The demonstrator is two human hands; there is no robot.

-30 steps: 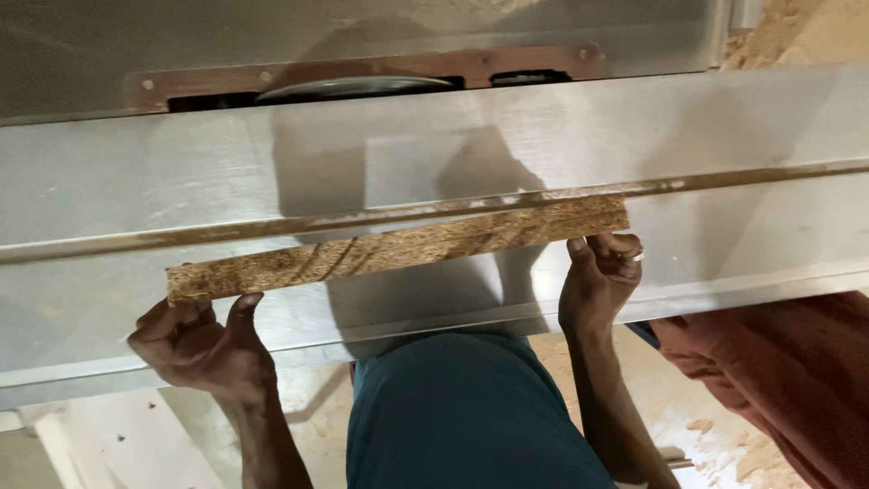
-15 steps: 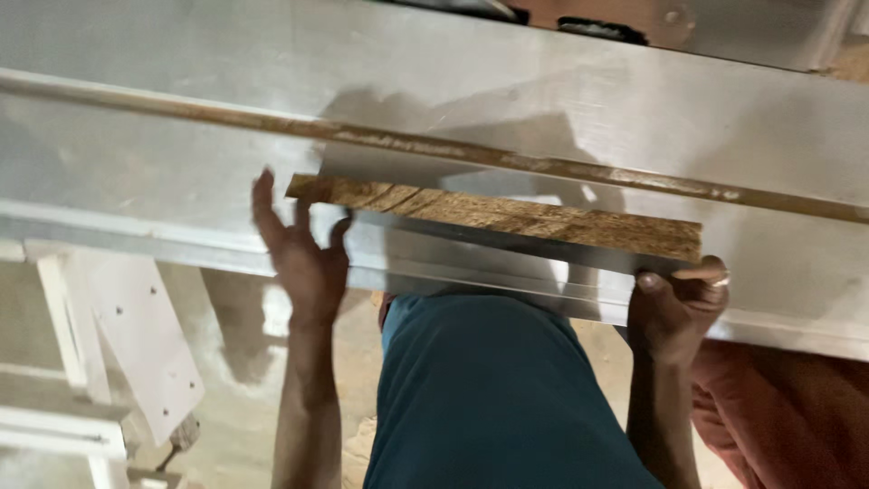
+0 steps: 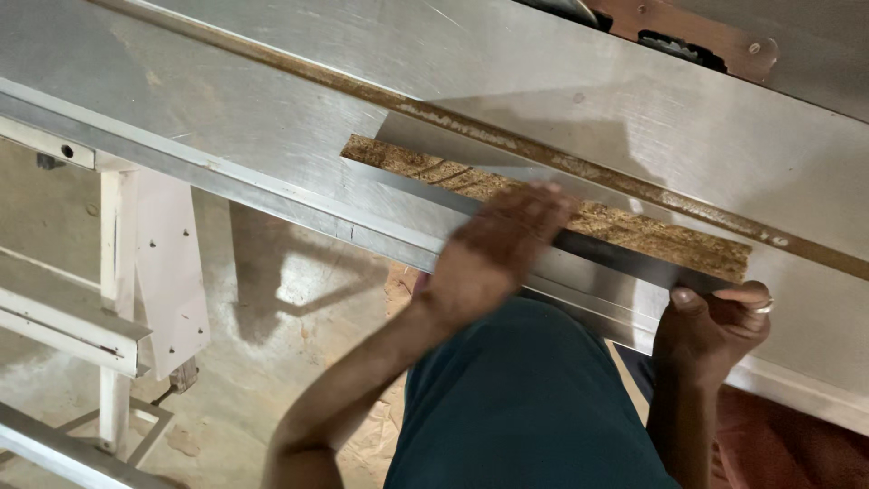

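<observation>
- Head view: long, narrow strip of brown particle board [image 3: 634, 231] lies flat on the grey sheet-metal surface [image 3: 272, 100], its long axis slanting from upper left, beyond the left fingers, down to lower right, where it ends just above the right thumb.
- Left hand [image 3: 493, 249] lies palm down across the strip's middle, blurred; its fingers [image 3: 543, 201] are stretched out close together, pressed flat on the board, not curled round it.
- Right hand [image 3: 715, 321] sits at the strip's lower-right end; its fingers are curled together round the near edge of the surface, thumb on top beside the board's corner, a ring on one finger.
- Just past the left fingertips, a rusty brown groove [image 3: 579, 167] runs along the surface, parallel to the strip and close beside it.
- Below the wrists, a teal garment [image 3: 525, 407] fills the foreground; left of the left forearm stands a white wooden stand [image 3: 154, 272] on the dusty floor.
- Board face is coarse, speckled tan, with rough crumbly edges and a few dark curved marks near its left end.
</observation>
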